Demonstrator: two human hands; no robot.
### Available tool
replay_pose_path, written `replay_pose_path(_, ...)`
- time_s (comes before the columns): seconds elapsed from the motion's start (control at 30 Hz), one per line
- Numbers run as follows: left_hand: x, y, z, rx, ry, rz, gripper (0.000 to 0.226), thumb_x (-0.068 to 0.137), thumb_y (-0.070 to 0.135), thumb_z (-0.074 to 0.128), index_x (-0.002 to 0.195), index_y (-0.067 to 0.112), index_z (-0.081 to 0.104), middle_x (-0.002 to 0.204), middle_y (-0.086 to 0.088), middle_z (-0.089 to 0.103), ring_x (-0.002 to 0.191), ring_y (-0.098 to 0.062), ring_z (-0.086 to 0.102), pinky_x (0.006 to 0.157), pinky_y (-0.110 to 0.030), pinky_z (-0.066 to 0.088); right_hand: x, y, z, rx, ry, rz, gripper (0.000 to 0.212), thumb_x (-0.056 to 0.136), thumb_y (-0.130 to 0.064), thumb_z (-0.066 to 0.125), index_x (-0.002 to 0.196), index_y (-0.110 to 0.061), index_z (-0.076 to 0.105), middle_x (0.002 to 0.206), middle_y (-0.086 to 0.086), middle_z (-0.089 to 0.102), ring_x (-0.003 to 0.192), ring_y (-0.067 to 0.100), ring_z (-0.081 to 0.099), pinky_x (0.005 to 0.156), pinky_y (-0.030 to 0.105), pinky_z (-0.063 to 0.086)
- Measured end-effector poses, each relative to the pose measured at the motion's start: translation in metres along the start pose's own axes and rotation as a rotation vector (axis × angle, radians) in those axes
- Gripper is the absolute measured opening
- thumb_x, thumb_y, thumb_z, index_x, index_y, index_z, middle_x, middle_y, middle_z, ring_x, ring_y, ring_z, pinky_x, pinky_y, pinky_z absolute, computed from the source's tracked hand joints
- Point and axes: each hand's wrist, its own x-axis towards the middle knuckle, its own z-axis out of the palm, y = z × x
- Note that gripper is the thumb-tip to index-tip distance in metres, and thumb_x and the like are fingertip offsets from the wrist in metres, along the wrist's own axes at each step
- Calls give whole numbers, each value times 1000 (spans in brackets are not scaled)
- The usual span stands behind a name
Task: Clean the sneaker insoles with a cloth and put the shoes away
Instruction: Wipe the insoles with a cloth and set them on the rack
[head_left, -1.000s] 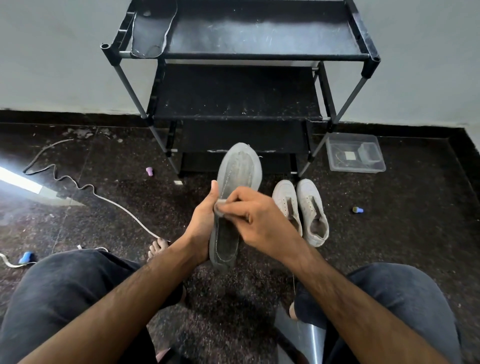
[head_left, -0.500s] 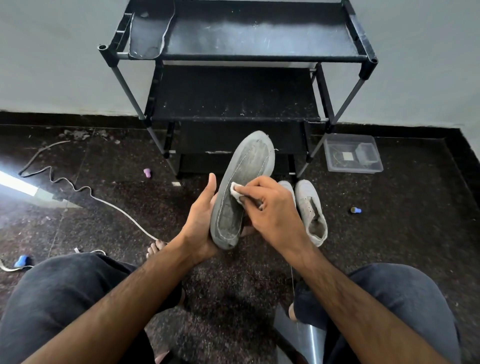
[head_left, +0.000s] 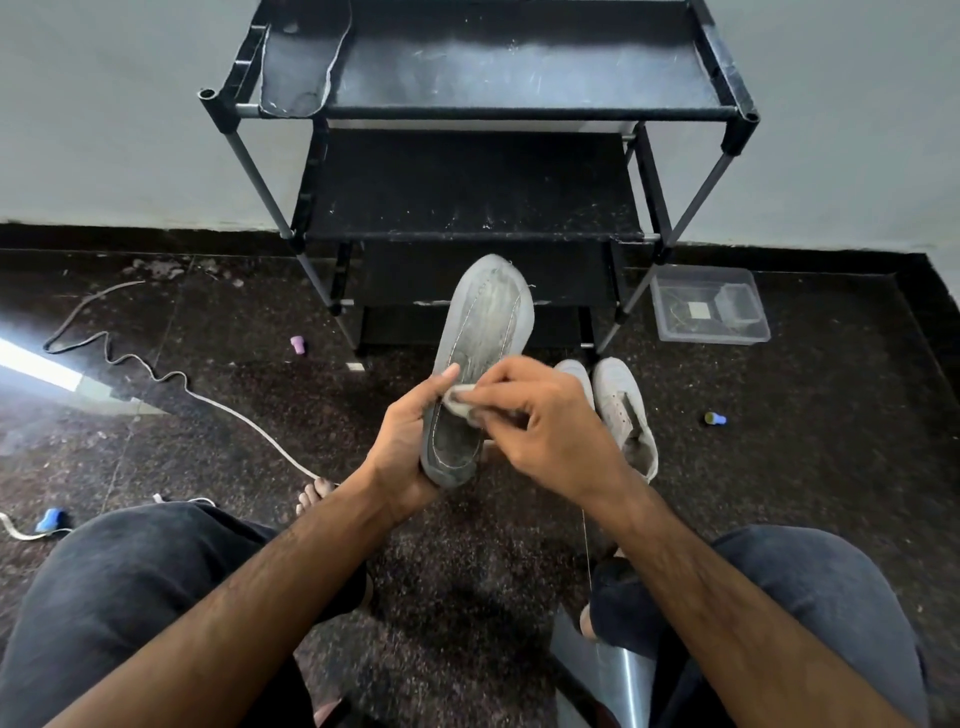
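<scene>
upright, toe-up insole (head_left: 480, 332) in left grip (head_left: 405, 447); cloth (head_left: 460, 396) in right grip (head_left: 545, 431).

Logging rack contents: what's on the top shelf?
One dark insole lies at the left end of the rack's top shelf, overhanging the front rail. Its far end is cut off by the frame.

Your single head-worn camera looks forward and steeply down, close over your knees and hands, toward the shoe rack (head_left: 478, 111) against the wall.
</scene>
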Motion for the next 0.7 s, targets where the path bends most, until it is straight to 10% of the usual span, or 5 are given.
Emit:
replay_pose_path(0.3, 4, 7, -12, -99, 9, 12, 64, 106, 55, 25, 145, 11, 50, 145, -14, 57, 136, -36, 52, 107, -53, 48, -6, -15, 10, 143, -312, -59, 19, 89, -3, 76, 107, -5, 80, 97, 3, 69, 87, 3, 65, 79, 10, 50)
replay_pose_path(0.5, 6, 7, -6, -97, -1, 57, 67, 107, 51, 22, 146, 3, 48, 147, -15, 55, 136, -28, 53, 113, -42, 44, -5, -2, 3, -16, 81, 22, 24, 90, -4, 75, 113, -7, 78, 100, 0, 68, 86, 8, 64, 74, 16, 55)
replay_pose_path(0.7, 4, 7, -15, -185, 28, 108, 63, 107, 53, 22, 148, 12, 46, 151, -10, 52, 138, -39, 49, 111, -60, 41, -11, -17, 20, 135, -234, -49, 20, 91, -4, 74, 110, -4, 78, 100, 1, 69, 86, 10, 67, 76, 24, 58)
